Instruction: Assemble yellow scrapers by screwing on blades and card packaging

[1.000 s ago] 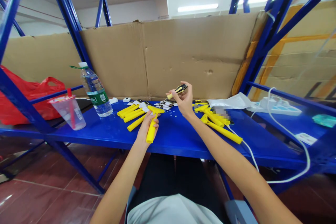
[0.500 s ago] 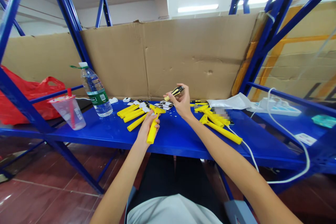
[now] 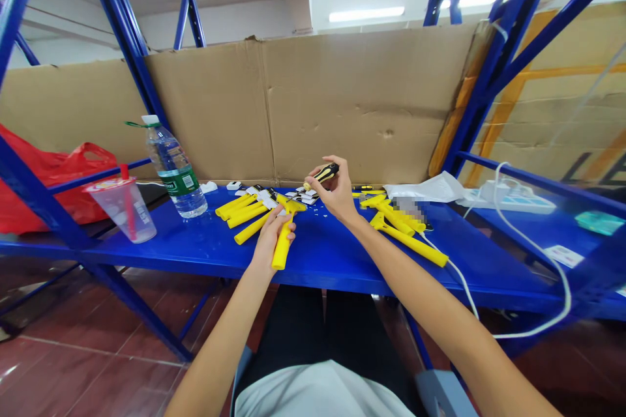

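My left grip (image 3: 275, 233) holds one yellow T-shaped plastic handle (image 3: 281, 251). My raised right grip (image 3: 337, 192) holds one black-and-cream screwdriver (image 3: 325, 174).

Bare left hand (image 3: 271, 241) and bare right hand (image 3: 339, 192), each continuous with a slender, uncovered left forearm (image 3: 220, 339) or right forearm (image 3: 415, 287). Below the hands: black trousers (image 3: 298, 326), plain, a thin line parting the two legs. Farther below the hands, nearest the wearer: a pale grey-white top (image 3: 323, 394), unpatterned, its cloth rounded and lightly creased.
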`<action>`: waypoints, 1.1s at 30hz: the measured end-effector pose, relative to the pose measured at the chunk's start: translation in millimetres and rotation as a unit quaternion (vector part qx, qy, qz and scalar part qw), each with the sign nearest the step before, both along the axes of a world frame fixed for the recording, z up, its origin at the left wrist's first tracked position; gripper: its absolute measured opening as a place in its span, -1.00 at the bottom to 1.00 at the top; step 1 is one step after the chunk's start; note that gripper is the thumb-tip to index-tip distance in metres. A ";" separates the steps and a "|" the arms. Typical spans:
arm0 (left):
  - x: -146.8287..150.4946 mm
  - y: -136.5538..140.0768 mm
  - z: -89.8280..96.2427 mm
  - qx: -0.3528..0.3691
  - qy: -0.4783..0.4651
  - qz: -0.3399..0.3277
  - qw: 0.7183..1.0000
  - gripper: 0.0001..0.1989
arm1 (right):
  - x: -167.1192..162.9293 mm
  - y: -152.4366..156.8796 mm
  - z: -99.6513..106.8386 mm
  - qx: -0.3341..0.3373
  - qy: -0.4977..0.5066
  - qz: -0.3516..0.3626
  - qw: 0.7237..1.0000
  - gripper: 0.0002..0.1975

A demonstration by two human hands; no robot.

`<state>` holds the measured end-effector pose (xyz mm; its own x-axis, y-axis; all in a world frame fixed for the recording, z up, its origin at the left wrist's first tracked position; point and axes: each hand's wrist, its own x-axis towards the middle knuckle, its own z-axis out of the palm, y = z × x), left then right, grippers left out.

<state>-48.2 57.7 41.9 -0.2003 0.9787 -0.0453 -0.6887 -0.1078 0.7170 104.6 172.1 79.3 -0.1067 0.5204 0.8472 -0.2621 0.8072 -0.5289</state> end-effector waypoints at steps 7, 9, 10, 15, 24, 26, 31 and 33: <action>-1.7 0.7 -2.7 -0.002 -0.007 0.006 1.000 -0.35 | 1.2 1.1 1.4 -0.011 -0.014 0.020 1.000 -0.44; -1.6 1.0 -3.1 0.001 0.000 0.010 1.000 -0.36 | 1.6 0.7 2.0 -0.014 -0.014 -0.001 1.000 -0.43; -1.5 1.2 -3.3 0.002 0.003 0.013 1.000 -0.36 | 1.8 0.4 2.4 -0.011 -0.011 0.001 1.000 -0.43; -1.3 2.3 -4.4 0.005 0.005 0.022 1.000 -0.36 | 1.7 -1.9 4.3 0.003 -0.010 0.063 0.998 -0.42; 0.1 2.4 -5.2 0.010 0.029 0.034 0.999 -0.31 | 4.0 -3.9 7.9 0.001 -0.006 0.072 0.997 -0.40; 0.0 2.3 -5.0 0.008 0.027 0.031 0.999 -0.29 | 3.6 -2.8 7.6 -0.003 -0.016 0.079 0.997 -0.39; 0.7 1.7 -3.0 -0.002 0.038 0.028 0.999 -0.29 | 3.0 -2.1 6.6 0.001 -0.023 0.013 1.000 -0.41; 1.3 1.1 -1.5 -0.003 0.041 0.027 0.999 -0.31 | 2.9 -3.2 7.5 0.008 -0.014 0.034 0.999 -0.38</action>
<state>-46.9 58.8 40.5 -0.2563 0.9661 -0.0313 -0.6204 -0.1396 0.7718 107.5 168.9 86.7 -0.1654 0.4984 0.8510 -0.3010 0.7962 -0.5249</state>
